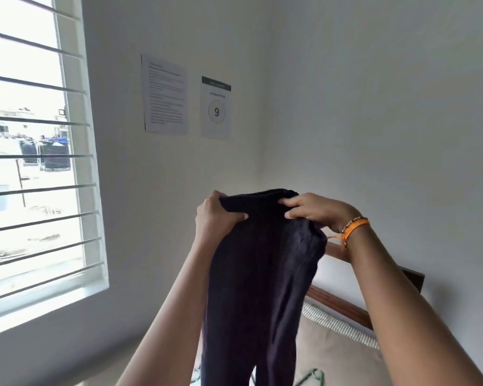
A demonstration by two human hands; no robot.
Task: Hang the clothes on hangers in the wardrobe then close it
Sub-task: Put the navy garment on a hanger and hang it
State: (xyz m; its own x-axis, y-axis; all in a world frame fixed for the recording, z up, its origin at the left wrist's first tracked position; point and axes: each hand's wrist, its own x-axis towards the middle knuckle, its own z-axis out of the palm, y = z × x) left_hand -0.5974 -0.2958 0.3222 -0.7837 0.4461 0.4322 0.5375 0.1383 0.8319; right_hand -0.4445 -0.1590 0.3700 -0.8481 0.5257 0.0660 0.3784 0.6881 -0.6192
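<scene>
Both arms are up in front of the camera, the left hand and the right hand each clamped on the top edge of a dark garment, which hangs straight down between the forearms, an orange bracelet on the right wrist. Below and behind it there's a bed with a wooden headboard and a green hanger on the cover. Farther back, two printed sheets on the white wall, a barred window to the left.
</scene>
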